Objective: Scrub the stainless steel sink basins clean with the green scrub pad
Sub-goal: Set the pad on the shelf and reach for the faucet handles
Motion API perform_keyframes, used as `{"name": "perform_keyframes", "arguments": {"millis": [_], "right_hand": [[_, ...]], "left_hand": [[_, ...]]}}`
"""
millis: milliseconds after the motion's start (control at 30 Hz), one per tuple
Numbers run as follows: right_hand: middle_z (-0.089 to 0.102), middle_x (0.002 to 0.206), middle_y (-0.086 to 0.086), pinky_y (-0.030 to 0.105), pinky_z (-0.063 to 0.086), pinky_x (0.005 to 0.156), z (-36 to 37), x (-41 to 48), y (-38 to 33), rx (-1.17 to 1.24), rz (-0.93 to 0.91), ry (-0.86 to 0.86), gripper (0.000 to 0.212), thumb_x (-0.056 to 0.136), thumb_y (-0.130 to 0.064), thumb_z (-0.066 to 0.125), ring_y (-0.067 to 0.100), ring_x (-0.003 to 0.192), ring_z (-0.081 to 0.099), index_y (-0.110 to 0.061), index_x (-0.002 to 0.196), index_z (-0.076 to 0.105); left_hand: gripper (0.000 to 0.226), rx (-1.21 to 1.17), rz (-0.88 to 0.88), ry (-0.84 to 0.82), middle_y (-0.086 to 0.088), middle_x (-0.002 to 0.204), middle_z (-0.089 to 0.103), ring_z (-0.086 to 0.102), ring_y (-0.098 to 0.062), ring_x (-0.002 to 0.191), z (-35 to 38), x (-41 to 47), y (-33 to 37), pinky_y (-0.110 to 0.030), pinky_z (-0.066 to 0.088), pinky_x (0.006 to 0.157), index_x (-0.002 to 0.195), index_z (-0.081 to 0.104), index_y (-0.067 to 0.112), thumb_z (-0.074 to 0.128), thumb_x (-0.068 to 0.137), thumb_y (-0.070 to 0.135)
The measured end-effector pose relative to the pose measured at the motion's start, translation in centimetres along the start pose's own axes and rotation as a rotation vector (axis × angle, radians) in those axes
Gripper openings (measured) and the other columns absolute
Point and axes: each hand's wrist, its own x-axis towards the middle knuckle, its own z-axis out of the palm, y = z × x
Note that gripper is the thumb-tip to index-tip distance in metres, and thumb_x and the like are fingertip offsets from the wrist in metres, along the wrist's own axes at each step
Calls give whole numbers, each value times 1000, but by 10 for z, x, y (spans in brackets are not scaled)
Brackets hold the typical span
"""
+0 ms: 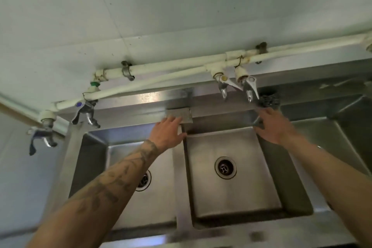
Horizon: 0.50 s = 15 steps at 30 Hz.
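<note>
SINK SCRUB, OPENING REACH: A person's left hand lies flat, fingers straight, on the near edge of the scrub pad. The pad sits on the sink's back ledge, above the divider between two basins. The right hand reaches toward the ledge beside a wire scourer; blur hides whether it holds anything. A loose push could tip the pad into the middle basin. Taps overhang the back edge and crowd the reach, while the basin floors lie open.
</note>
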Motion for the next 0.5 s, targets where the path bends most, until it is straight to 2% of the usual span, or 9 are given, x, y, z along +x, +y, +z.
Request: {"name": "perform_keyframes", "arguments": {"millis": [167, 333, 500], "right_hand": [[42, 153, 12, 52, 47, 105, 17, 63, 42, 92, 60, -40, 63, 93, -37, 71, 40, 133, 52, -24, 149, 47], [39, 155, 18, 53, 48, 104, 30, 118, 67, 37, 74, 12, 63, 92, -29, 69, 46, 131, 51, -17, 150, 46], [37, 156, 26, 61, 39, 111, 36, 138, 72, 116, 134, -2, 66, 93, -14, 72, 51, 138, 43, -4, 152, 43]], "left_hand": [[70, -31, -46, -16, -9, 165, 39, 42, -32, 148, 27, 54, -5, -49, 37, 122, 163, 34, 23, 61, 103, 48], [70, -25, -18, 56, -10, 165, 38, 39, -33, 149, 54, 98, -13, -46, 35, 121, 160, 37, 22, 65, 100, 44], [74, 38, 11, 95, -12, 164, 38, 37, -35, 149, 81, 121, -21, -45, 34, 120, 161, 38, 22, 66, 98, 47]]}}
